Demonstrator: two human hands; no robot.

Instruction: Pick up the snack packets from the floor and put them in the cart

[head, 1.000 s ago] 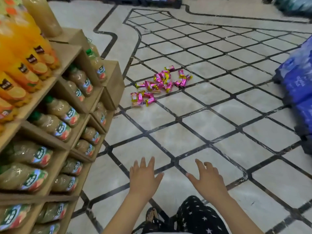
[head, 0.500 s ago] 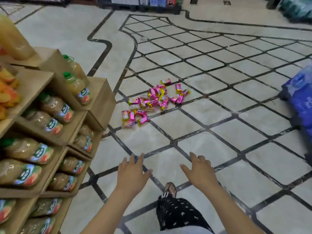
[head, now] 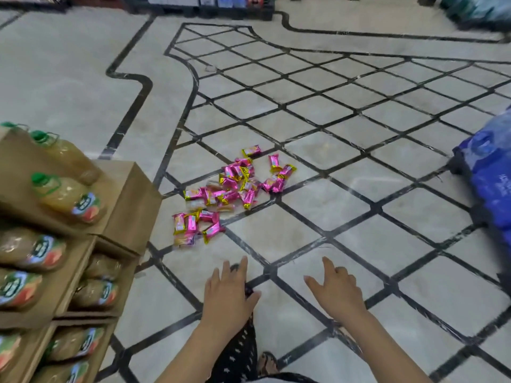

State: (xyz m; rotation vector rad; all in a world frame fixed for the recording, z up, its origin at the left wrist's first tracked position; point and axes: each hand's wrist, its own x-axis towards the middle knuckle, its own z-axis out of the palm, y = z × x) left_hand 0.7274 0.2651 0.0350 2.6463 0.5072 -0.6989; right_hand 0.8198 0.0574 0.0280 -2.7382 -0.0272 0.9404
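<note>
Several pink and yellow snack packets (head: 231,190) lie scattered on the marble floor in the head view, just beyond the corner of a cardboard shelf. My left hand (head: 227,294) is held out low in front of me, fingers spread and holding nothing, a short way in front of the nearest packets. My right hand (head: 336,291) hovers beside it to the right, also spread and empty. No cart is in view.
A cardboard display shelf (head: 130,205) stacked with juice bottles (head: 70,197) fills the left side. Blue wrapped packs (head: 489,175) lie at the right edge. Store shelving (head: 210,4) runs along the far wall. My leg and sandalled foot (head: 266,364) show below.
I have walked closer to the packets, which now sit lower and larger in view. The shelf has slid left and out of frame. Both hands stay spread and empty.
</note>
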